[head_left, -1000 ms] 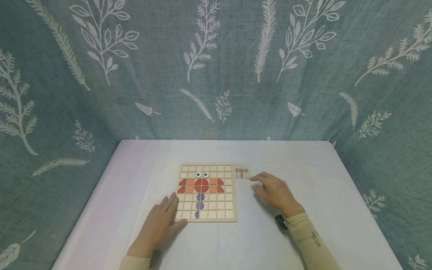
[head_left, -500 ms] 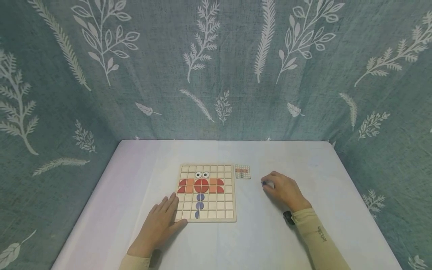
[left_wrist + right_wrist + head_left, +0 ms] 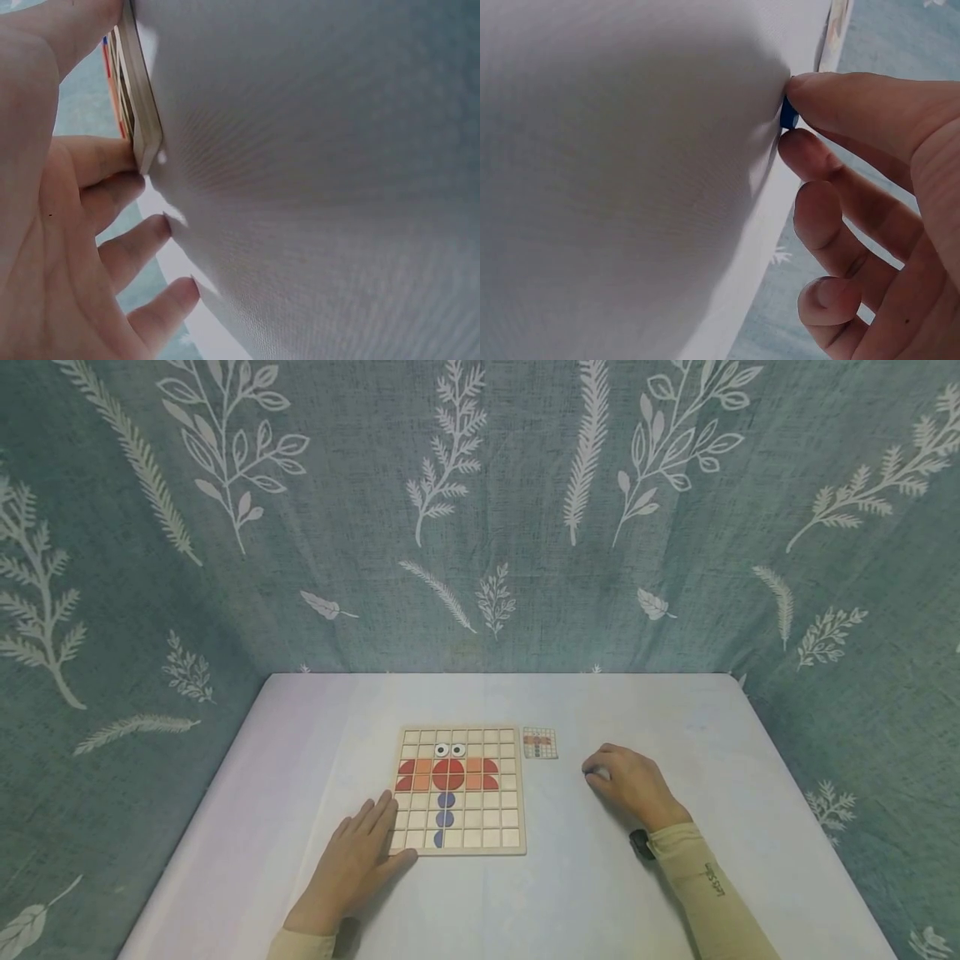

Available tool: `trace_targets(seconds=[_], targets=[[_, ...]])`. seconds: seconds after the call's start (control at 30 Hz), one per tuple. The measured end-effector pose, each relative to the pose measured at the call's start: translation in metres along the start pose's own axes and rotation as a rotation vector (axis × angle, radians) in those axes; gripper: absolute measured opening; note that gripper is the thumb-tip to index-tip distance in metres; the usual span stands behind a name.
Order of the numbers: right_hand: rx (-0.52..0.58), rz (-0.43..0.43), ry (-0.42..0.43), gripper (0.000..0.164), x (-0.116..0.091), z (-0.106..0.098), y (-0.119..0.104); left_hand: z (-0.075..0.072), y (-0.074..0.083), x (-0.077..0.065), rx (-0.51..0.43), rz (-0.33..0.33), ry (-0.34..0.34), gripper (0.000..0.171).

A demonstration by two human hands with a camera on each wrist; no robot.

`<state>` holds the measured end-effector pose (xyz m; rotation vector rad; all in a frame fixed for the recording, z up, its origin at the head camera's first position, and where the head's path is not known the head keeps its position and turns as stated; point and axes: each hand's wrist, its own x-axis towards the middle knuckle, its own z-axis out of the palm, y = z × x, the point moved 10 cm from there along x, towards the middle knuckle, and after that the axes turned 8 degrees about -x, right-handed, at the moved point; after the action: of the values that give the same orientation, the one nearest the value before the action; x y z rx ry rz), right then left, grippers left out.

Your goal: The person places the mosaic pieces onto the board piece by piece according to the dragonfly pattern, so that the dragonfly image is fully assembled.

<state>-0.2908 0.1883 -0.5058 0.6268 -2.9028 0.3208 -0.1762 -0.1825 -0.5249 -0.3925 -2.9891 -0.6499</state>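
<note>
A pale wooden grid board [image 3: 487,853] lies on the white table, with flat pieces set in its cells. Round white eyes [image 3: 442,750] top the pattern, above a red disc [image 3: 448,774]. Orange squares [image 3: 474,766] and red curved pieces flank the disc, and blue pieces [image 3: 446,800] run down below it. My left hand [image 3: 345,864] rests at the board's lower left corner, fingers extended and thumb on the front edge. Right of the board, my right hand [image 3: 633,787] pinches a small blue piece [image 3: 788,114] between thumb and index finger, at the table surface; its shape is mostly hidden.
A small card [image 3: 540,743] printed with a similar grid pattern lies beside the board's upper right corner. Teal leaf-patterned cloth [image 3: 480,527] stands behind the table and along both sides.
My right hand has moved right, away from the card's corner, and a blue piece is now between its fingertips. The left hand and the board have stayed put.
</note>
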Motion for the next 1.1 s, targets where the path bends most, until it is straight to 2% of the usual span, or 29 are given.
trace_targets(seconds=[0.3,0.5,0.7,1.1], targets=[[-0.001,0.009,0.002,0.011,0.0,-0.001,-0.002,0.001,0.0,0.0,0.001,-0.01,-0.006,0.085],[-0.007,-0.028,0.053,0.011,0.001,-0.003,-0.008,0.001,0.0,0.0,-0.001,-0.012,-0.009,0.085],[-0.003,-0.078,0.121,0.013,0.004,-0.007,-0.023,0.0,0.0,-0.001,-0.007,-0.002,0.001,0.085],[0.079,-0.221,0.146,0.014,0.013,-0.001,-0.068,0.0,0.0,0.0,-0.002,-0.003,-0.005,0.085]])
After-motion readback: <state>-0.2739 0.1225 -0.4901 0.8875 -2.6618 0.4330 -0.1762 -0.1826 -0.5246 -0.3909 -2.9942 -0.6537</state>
